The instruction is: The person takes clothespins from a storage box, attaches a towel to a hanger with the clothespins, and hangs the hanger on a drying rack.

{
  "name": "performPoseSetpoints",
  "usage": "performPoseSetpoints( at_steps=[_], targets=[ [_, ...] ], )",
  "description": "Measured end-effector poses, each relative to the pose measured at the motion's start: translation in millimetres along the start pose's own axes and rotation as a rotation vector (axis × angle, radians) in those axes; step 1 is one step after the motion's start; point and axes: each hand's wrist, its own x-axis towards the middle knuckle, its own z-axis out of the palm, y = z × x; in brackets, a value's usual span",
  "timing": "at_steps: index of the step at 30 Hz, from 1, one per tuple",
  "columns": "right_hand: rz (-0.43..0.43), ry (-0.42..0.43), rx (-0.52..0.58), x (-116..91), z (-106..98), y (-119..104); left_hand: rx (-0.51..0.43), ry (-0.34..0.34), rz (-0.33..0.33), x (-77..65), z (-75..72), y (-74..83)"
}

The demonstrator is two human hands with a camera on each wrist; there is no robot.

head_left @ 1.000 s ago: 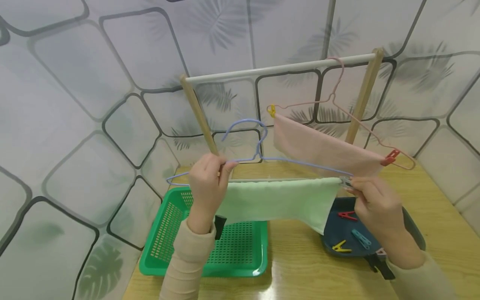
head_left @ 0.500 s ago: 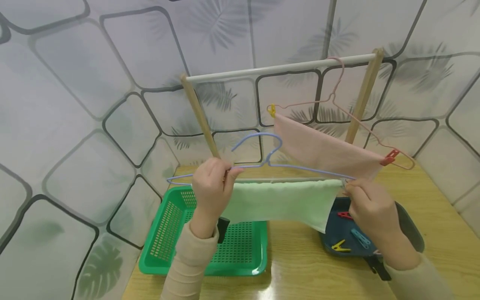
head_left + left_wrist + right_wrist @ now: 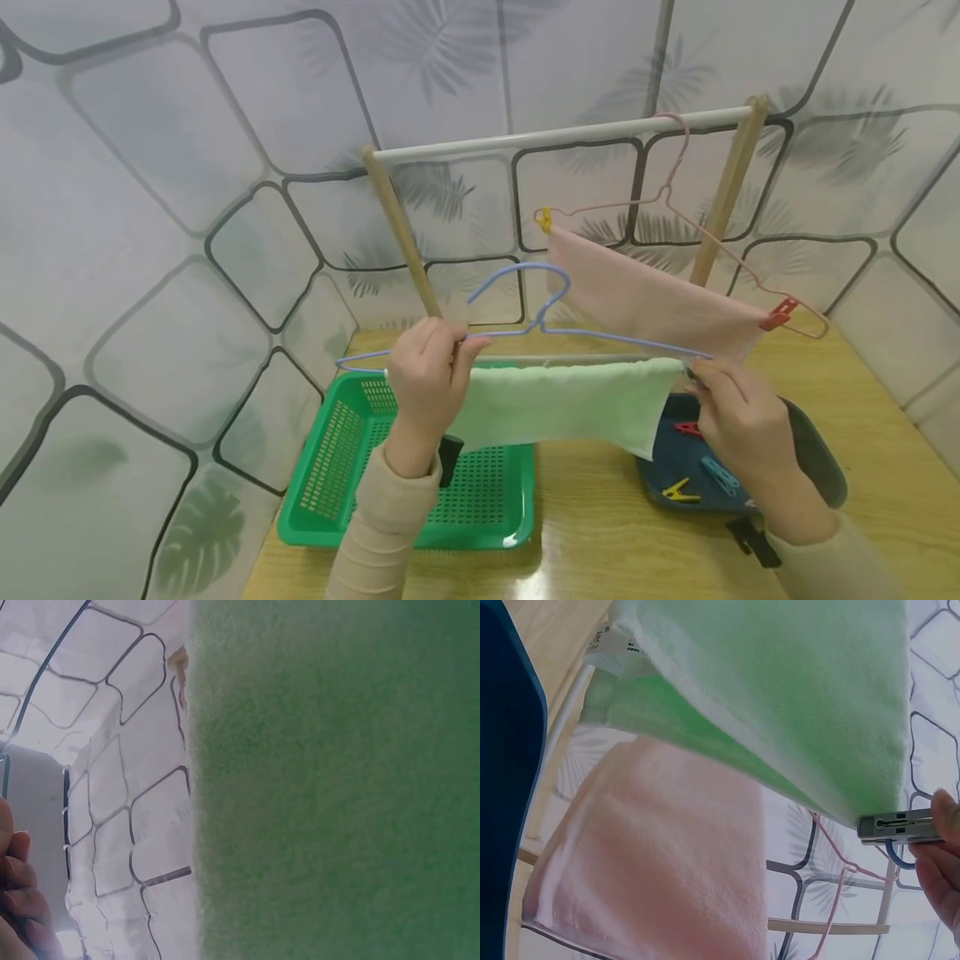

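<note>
My left hand [image 3: 426, 375] grips the left arm of a blue hanger [image 3: 622, 337], held in the air with its hook up. A light green towel [image 3: 562, 404] hangs along the hanger's lower bar. At the hanger's right end, my right hand [image 3: 750, 421] pinches a grey clothespin [image 3: 900, 825]. In the right wrist view, the clothespin's front meets the towel's corner and a bit of blue hanger loops out under it. The left hand hides the towel's left end in the head view. Towel fabric fills most of the left wrist view.
Below the towel stands a green basket [image 3: 307, 508]. A dark blue tray [image 3: 660, 492] at right holds several loose clothespins. Behind, a rack with a white bar [image 3: 525, 143] carries a pink hanger [image 3: 678, 158] with a pink towel [image 3: 630, 287] clipped by yellow and red clothespins.
The blue hanger's hook has dropped and shifted right. My left hand has moved slightly right and down, my right hand slightly left. The clothespin is now mostly behind the right fingers in the head view.
</note>
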Motion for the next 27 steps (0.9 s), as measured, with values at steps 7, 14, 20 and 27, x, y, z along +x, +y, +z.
performPoseSetpoints(
  at_steps=[7,14,20,27],
  targets=[
    [0.045,0.003,0.04,0,1,-3,-0.009,0.009,0.001,19.1,-7.4,14.4],
    [0.04,0.04,0.084,2,2,-6,-0.024,-0.032,-0.012,4.3,0.3,4.1],
    [0.06,-0.013,0.063,1,0,-6,0.01,-0.034,-0.056,-38.5,21.9,-27.7],
    [0.048,-0.09,0.041,2,-4,-6,0.016,-0.049,-0.094,-65.6,32.9,-46.8]
  ],
)
